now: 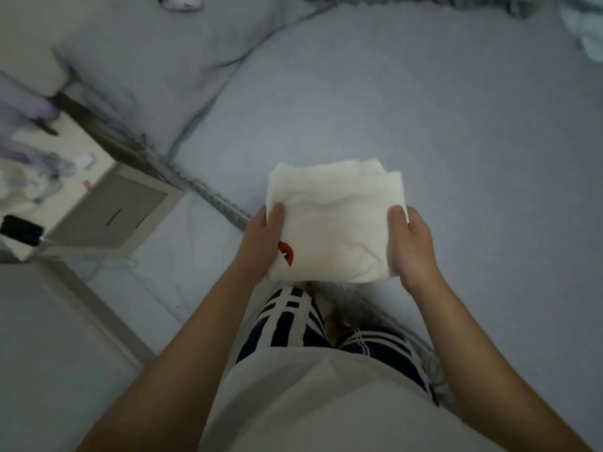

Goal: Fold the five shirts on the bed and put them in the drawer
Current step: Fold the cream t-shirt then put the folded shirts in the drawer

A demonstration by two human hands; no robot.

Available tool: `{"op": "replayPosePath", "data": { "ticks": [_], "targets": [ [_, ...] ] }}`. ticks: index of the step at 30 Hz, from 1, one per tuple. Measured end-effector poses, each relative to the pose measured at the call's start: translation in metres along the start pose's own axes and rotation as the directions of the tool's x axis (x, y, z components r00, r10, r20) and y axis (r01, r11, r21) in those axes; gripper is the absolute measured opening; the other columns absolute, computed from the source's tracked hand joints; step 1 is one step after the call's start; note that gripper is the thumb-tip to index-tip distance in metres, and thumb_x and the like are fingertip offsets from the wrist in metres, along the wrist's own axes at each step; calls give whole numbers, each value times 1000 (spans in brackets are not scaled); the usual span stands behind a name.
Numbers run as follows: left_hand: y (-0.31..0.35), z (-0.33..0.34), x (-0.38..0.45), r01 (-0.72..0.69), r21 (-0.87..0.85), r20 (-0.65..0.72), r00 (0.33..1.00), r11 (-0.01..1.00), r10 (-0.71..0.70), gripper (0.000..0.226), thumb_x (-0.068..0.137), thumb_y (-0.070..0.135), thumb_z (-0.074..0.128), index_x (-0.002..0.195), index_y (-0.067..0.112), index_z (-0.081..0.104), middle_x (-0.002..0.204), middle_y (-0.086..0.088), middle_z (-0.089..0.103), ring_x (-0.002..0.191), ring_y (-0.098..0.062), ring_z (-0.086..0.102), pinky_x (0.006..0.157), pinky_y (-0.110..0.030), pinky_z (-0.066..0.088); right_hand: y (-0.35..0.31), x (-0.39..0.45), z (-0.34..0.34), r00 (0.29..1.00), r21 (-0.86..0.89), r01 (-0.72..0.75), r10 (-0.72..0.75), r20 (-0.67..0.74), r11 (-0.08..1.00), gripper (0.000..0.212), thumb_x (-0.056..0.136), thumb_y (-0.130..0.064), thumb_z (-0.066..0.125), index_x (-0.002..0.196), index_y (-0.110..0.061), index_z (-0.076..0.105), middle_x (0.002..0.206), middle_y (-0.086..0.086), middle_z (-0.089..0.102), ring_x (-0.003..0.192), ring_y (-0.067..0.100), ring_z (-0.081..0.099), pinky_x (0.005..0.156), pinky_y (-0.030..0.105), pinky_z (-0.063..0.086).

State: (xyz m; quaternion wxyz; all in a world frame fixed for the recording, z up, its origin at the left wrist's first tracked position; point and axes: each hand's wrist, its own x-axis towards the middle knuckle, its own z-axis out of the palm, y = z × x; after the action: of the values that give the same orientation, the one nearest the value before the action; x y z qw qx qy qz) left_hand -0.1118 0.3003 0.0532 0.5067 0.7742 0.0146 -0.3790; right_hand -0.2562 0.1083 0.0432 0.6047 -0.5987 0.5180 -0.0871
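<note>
In the head view, a folded white shirt (336, 223) is held in the air above the near edge of the bed (424, 109), a squarish bundle with a small red mark (286, 253) at its near left corner. The left hand (261, 246) grips the shirt's left edge, thumb pressed on top and fingers curled underneath, out of sight. The right hand (409, 246) grips the right edge the same way, thumb on top near the far corner. Both grips are closed on the fabric.

Beyond the shirt, the bed's pale grey cover lies flat and wide, stretching away to the right of the shirt and far past it. A grey pillow (146, 70) sits beyond and to the left of the shirt, its ruffled edge running down toward the shirt's left side. A bundle of pale cloth (584, 27) shows far beyond the shirt to the right, cut off by the frame.

Left of the shirt, off the bed's edge, stands a cream nightstand (107, 213) with a closed grey drawer front; blurred small items crowd its top. Floor shows between the nightstand and the person's legs, which are below the shirt.
</note>
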Motion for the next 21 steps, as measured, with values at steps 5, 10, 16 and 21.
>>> {"op": "replayPosePath", "data": {
  "ticks": [5,10,16,21],
  "targets": [
    [-9,-75,-94,-38,-212,-268,963,977,-21,48,99,59,40,129,28,59,108,1,72,94,-17,71,76,-37,60,-63,-61,52,945,-114,240,-205,253,964,28,102,-35,41,83,-25,59,78,-11,62,61,-12,56,48,5,39],
    [-37,-144,-170,-150,-410,-552,826,900,-114,37,101,51,43,123,29,62,106,3,73,87,-9,72,67,-24,58,-107,-114,143,770,-199,460,-276,576,866,29,104,-33,40,82,-25,57,84,-12,61,67,-17,55,56,16,40],
    [-83,-220,-250,-324,-515,-763,595,794,-252,32,102,47,45,116,27,65,109,2,72,95,-13,70,79,-32,58,-131,-206,266,488,-134,664,-290,823,736,29,101,-38,42,86,-25,63,87,-17,64,72,-14,59,63,22,41],
    [-118,-275,-315,-463,-489,-857,411,739,-310,39,93,63,46,116,37,64,106,8,74,94,-12,71,81,-36,59,-137,-294,349,292,-57,753,-255,922,655,31,98,-44,43,86,-24,63,85,-15,64,76,-2,57,68,27,45]
  ]
}}
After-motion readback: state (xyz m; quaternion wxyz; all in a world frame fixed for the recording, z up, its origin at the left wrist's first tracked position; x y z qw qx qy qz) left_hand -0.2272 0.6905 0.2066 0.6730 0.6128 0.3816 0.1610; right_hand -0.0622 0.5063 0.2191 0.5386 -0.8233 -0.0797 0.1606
